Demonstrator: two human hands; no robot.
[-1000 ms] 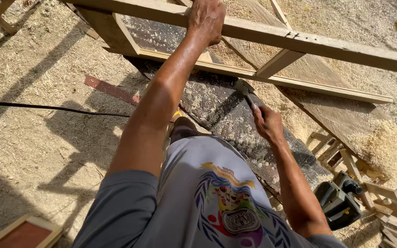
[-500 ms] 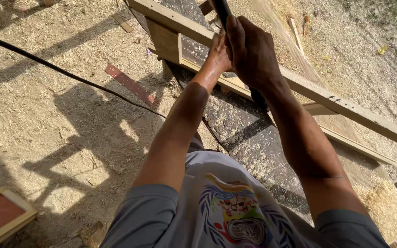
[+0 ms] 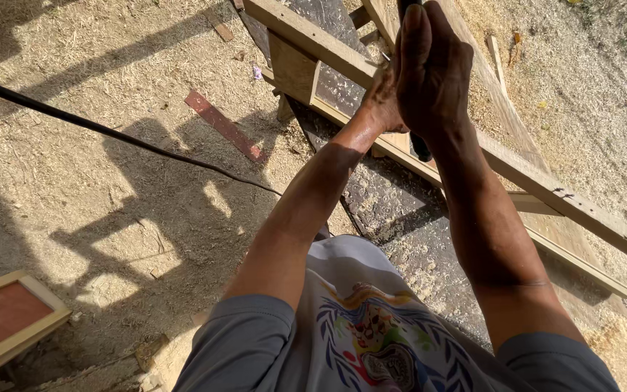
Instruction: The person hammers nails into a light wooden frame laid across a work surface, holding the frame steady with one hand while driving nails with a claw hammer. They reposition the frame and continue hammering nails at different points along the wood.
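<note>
Right hand (image 3: 433, 69): raised close to the camera, back of the hand showing, fingers wrapped tight round a dark handle (image 3: 420, 147). The handle's lower end stuck out below the fist; its top end ran out of view at the upper edge, so the kind of tool could not be told.

Left hand (image 3: 380, 98): lay on the wooden frame (image 3: 517, 167), mostly hidden behind the right hand. Whether its fingers were spread or closed could not be told. A thin pale thing, perhaps a nail, showed just beside it; too small to say for sure.

Wooden frame: long pale rails with short cross pieces, running from top centre down to the right edge, resting over a dark board (image 3: 400, 210) flecked with sawdust.

Ground (image 3: 110, 94): covered in sawdust and shavings, with the person's shadow across it.

Black cable (image 3: 110, 131): stretched from the left edge toward the left arm, above the ground.

Reddish strip (image 3: 224, 125): flat on the sawdust, left of the frame and apart from it.

Framed panel (image 3: 5, 319): red-brown face, pale wooden edge, at lower left, well apart from both hands.

Shirt (image 3: 371, 341): grey sleeves, printed front, bottom centre.
</note>
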